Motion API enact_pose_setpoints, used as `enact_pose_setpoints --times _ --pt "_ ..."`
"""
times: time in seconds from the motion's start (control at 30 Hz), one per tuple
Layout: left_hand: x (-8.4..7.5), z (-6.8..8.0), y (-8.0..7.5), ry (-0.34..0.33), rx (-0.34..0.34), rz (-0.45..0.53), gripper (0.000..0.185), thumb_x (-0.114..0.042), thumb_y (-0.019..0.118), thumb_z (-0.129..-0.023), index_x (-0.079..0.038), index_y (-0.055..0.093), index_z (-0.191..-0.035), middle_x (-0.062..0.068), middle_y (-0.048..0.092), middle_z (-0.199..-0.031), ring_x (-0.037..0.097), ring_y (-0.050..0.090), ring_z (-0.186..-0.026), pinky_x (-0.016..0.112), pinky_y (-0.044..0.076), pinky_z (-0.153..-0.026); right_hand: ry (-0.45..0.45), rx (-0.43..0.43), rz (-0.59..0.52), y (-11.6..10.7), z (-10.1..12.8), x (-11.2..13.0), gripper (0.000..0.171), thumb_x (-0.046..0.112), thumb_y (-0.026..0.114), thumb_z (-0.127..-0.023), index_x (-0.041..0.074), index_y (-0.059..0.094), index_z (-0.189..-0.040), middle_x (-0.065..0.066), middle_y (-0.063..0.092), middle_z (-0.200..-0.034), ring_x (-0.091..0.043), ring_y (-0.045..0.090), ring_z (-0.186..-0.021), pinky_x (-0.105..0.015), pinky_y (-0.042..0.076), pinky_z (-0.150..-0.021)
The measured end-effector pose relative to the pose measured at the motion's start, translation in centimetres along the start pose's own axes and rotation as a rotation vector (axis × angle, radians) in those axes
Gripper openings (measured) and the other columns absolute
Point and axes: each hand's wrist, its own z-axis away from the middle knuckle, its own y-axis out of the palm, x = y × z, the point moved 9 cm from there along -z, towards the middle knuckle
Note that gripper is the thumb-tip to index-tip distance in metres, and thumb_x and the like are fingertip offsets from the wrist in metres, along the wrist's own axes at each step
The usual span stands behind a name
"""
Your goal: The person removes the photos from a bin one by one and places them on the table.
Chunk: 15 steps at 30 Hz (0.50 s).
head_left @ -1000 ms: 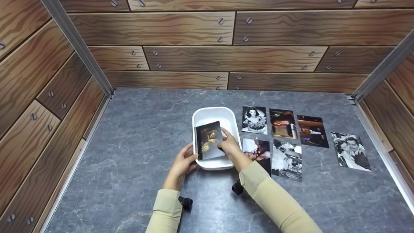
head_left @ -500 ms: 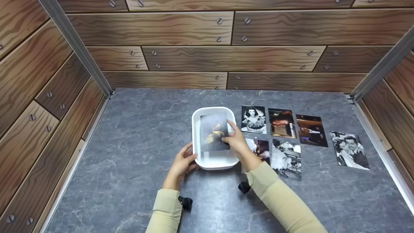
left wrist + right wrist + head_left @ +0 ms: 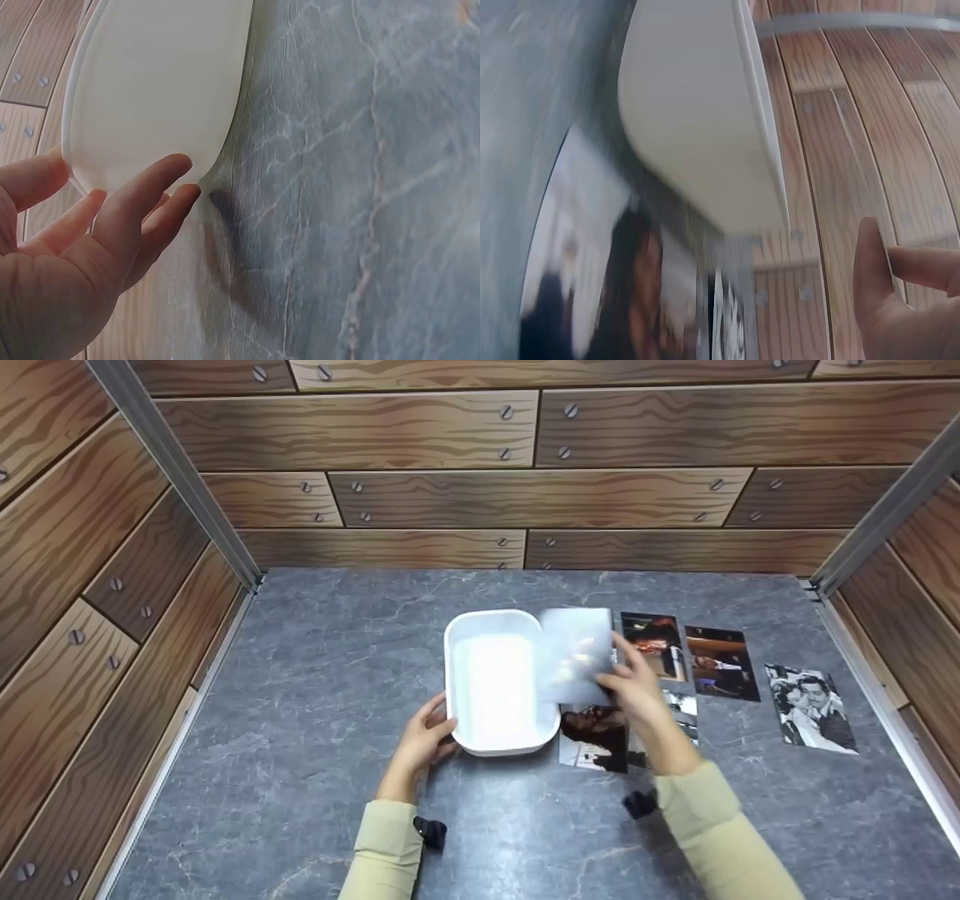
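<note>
A white plastic tub point(image 3: 501, 619) stands on the grey marbled table, its inner floor lit bright. At the tub's left near corner my left hand point(image 3: 421, 739) holds it, thumb at the rim and fingers against the outer wall; the left wrist view shows these fingertips point(image 3: 176, 165) low on the wall. My right hand point(image 3: 637, 690) pinches a photo print point(image 3: 577, 656) by its right edge, raised just right of the tub. Glare and motion blur wash out its picture. Seen from the right wrist, that print is a thin edge-on sheet rising from thumb and finger.
Right of the tub, several photo prints lie in rows, among them a fire scene point(image 3: 651, 641), a dark interior point(image 3: 721, 660) and a lower print point(image 3: 594, 742). A black-and-white couple print point(image 3: 811, 706) lies farther right. The raised print and right arm partly cover others. Wood-patterned walls point(image 3: 420, 499) surround the table.
My right hand has lifted the photo print out of the tub and carried it right, over the laid-out prints. The left hand stays at the tub's left side.
</note>
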Motion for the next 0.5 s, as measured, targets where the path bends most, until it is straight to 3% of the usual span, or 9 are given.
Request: enact_pose_setpoints --times 0.07,0.17,0.27,0.37,0.43,0.5 --pt "0.0 -0.1 0.0 0.002 0.005 0.001 0.060 -0.011 0.059 -0.096 -0.010 0.034 -0.150 0.026 0.044 -0.144 0.019 0.063 -0.099 0.029 0.059 -0.072 -0.005 -0.023 -0.017 -2.2 0.4 -0.1 0.079 -0.016 0.048 -0.087 0.011 0.017 -0.155 -0.024 0.040 -0.143 0.000 0.058 -0.084 -0.017 0.053 -0.077" --pt "-0.1 -0.2 0.3 0.010 0.018 0.001 0.061 -0.012 0.058 -0.096 -0.010 0.032 -0.151 0.026 0.043 -0.145 0.020 0.063 -0.102 0.030 0.059 -0.074 -0.006 -0.063 -0.059 -5.8 1.0 -0.7 0.080 -0.017 0.047 -0.086 0.012 0.019 -0.155 -0.003 0.058 -0.122 -0.001 0.061 -0.092 -0.021 0.054 -0.084" --pt "0.0 -0.1 0.6 0.007 0.029 -0.002 0.061 -0.012 0.057 -0.097 -0.010 0.030 -0.152 0.025 0.041 -0.147 0.022 0.063 -0.106 0.031 0.059 -0.075 -0.020 -0.093 -0.090 -9.6 1.7 -1.6 0.077 -0.018 0.047 -0.085 0.022 0.035 -0.149 0.014 0.062 -0.098 0.000 0.061 -0.090 -0.018 0.053 -0.083" --pt "-0.1 -0.1 0.8 0.006 0.030 -0.005 0.062 -0.013 0.058 -0.097 -0.010 0.030 -0.152 0.026 0.039 -0.148 0.026 0.061 -0.109 0.033 0.059 -0.076 -0.038 -0.119 -0.164 -13.2 2.4 -2.4 0.069 -0.022 0.047 -0.083 0.033 0.058 -0.123 0.015 0.065 -0.089 0.000 0.061 -0.084 -0.016 0.053 -0.076" --pt "-0.1 -0.2 0.8 0.008 0.027 -0.003 0.062 -0.013 0.058 -0.097 -0.010 0.030 -0.152 0.027 0.038 -0.148 0.028 0.060 -0.112 0.034 0.059 -0.078 -0.047 -0.126 -0.204 -15.4 2.8 -2.8 0.069 -0.023 0.047 -0.082 0.041 0.062 -0.105 0.013 0.064 -0.087 -0.001 0.062 -0.081 -0.015 0.052 -0.072" --pt "-0.2 -0.3 0.8 0.013 0.029 0.001 0.062 -0.013 0.058 -0.097 -0.010 0.030 -0.152 0.027 0.038 -0.147 0.029 0.060 -0.113 0.035 0.059 -0.079 -0.047 -0.132 -0.235 -17.5 3.3 -3.1 0.071 -0.024 0.046 -0.081 0.043 0.064 -0.097 0.011 0.065 -0.084 -0.003 0.062 -0.077 -0.016 0.052 -0.069"
